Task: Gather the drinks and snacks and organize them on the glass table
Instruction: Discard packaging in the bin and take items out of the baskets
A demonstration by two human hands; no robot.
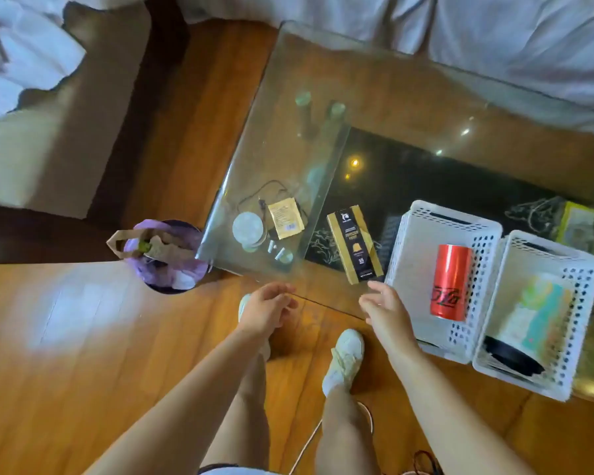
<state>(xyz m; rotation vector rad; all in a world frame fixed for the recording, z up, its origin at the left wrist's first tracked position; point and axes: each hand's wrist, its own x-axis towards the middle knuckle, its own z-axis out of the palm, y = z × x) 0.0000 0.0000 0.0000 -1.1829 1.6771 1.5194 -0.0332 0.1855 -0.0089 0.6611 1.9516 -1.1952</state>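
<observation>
A long gold and black box (354,245) lies on the glass table (288,97) near its front edge. My right hand (386,308) hovers just below the box, fingers apart, holding nothing. My left hand (266,306) is at the table's front edge, loosely curled and empty. A red cola can (450,281) lies in the left white basket (408,234). A pastel snack tube with a black lid (528,323) lies in the right white basket (587,279). A small tan packet (285,218) and a round white coaster (248,228) sit at the table's left corner.
A purple bin (167,255) with a paper bag in it stands on the wooden floor beside the table's left corner. A bed with white sheets (494,32) runs behind the table. A yellow-green pack (578,224) lies behind the baskets. My feet in white shoes (347,354) stand below the table edge.
</observation>
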